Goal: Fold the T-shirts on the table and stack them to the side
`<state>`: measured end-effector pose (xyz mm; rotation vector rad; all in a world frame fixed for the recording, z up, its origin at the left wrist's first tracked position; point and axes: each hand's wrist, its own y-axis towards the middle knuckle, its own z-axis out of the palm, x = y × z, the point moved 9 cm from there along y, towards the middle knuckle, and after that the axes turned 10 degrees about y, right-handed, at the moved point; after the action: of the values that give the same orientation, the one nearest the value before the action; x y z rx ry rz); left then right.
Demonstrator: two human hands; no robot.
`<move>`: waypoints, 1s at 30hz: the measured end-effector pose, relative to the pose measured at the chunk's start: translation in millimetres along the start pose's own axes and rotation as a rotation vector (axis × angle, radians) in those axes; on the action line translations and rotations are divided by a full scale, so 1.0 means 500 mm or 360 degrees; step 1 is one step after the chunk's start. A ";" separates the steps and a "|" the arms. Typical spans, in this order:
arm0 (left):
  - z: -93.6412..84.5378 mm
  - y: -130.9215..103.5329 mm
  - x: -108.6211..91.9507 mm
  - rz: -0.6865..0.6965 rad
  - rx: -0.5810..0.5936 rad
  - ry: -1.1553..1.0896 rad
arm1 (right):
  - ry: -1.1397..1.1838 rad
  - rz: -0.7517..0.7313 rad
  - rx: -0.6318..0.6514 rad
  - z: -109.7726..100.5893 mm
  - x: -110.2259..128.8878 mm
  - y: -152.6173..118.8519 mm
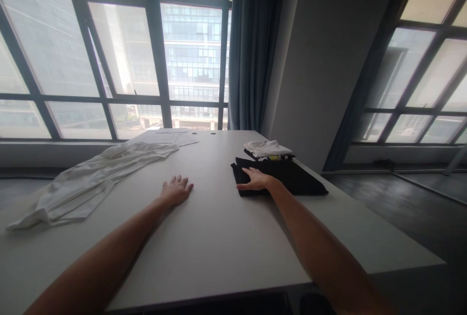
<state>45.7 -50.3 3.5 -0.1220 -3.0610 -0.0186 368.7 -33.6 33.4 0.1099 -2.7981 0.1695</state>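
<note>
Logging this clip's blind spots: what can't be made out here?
All head view:
- Part of the folded black cloth: under the right hand.
- Lower front of the white-topped pile: behind that cloth.
- Yellow patch: too small to identify.
- Dark object, bottom: cut off by the edge.

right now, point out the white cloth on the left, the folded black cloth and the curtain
white cloth (98, 171): head view, on its spread-out middle
folded black cloth (297, 178): head view, on its top face
curtain (251, 47): head view, mid-height on its folds
</note>
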 end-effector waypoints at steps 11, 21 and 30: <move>-0.003 -0.003 0.001 0.0002 -0.0012 -0.0010 | -0.0023 0.0027 0.0081 0.039 0.000 0.005; -0.003 -0.003 -0.002 0.0021 -0.0036 -0.0004 | 0.0080 0.0014 -0.0199 -0.057 -0.153 0.001; -0.004 -0.004 -0.004 0.0024 -0.0031 0.0020 | 0.0858 -0.0492 -0.0189 -0.077 -0.062 0.000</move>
<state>47.7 -52.3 5.6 -0.1460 -3.0477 -0.0483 410.2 -26.8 59.1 0.4009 -2.2141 -0.0398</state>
